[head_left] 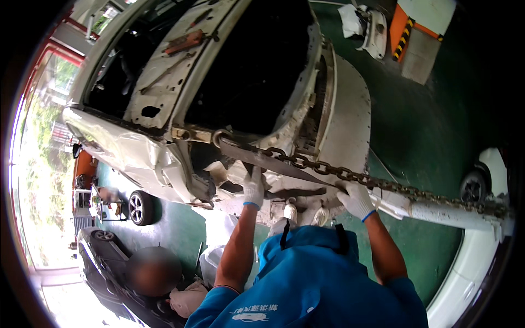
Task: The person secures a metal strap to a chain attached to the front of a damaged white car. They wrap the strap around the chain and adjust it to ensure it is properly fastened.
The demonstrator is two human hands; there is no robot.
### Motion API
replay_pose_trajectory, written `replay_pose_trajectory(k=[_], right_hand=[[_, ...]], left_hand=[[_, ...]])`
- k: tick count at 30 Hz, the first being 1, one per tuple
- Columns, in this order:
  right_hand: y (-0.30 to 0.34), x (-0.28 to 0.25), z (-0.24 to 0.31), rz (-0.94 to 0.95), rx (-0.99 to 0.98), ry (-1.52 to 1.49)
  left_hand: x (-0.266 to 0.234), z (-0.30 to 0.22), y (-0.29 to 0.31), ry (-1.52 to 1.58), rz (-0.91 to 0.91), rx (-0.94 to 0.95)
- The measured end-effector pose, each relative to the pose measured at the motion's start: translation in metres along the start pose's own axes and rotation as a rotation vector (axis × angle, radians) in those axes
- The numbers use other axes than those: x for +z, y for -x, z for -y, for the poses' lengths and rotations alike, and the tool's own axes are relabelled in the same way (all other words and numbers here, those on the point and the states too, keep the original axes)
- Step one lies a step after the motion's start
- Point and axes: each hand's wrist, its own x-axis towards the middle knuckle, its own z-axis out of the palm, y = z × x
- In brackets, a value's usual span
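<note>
Stretching diagonally across the middle of the frame, a flat grey strap is held at its lower-right end by the right hand, whose fingers appear to be closed around it. At its upper-left end the strap is met by a metal ring, seated beside a brass-coloured clamp bar at the damaged edge of a white car body. The long axis is directed from left of centre down to right of centre, with the held end pointed toward the lower right, roughly along the line of a rusty chain. Near the right hand the band is seen narrowed, so a twist is suspected. By this hold, slack is probably taken up and the lie of the strap controlled. The left hand is placed below the strap's upper half, beside a dark strip; its fingers are directed up the frame, and whether anything is grasped by them cannot be told. A steadying role is presumed from that position. The chain is run from near the ring toward a white beam at the right; its nearly straight line is judged to suit tension. White gloves are worn, presumably against rough metal.
</note>
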Motion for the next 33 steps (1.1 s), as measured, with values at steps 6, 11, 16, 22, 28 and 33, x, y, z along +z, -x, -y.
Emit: replay_pose_trajectory(k=[6,11,16,22,28,33], right_hand=[[-0.017,-0.013,0.067,0.115,-0.104,0.000],[-0.045,-0.021,0.127,0.093,-0.107,-0.123],[-0.042,-0.022,0.154,0.083,-0.168,-0.182],[-0.034,0.038,0.192,0.171,-0.139,-0.326],[0.024,0.079,0.095,0.201,0.213,-0.105],[0.041,0.092,0.053,0.128,0.334,-0.081]], left_hand=[[0.030,0.018,0.046,-0.020,0.068,-0.157],[0.003,0.068,0.045,-0.203,0.224,-0.140],[-0.015,0.123,0.029,-0.491,0.326,0.034],[-0.014,0.225,-0.036,-0.131,0.720,-0.041],[-0.021,0.186,-0.040,-0.855,0.670,0.129],[-0.025,0.198,-0.028,-0.824,0.512,0.010]])
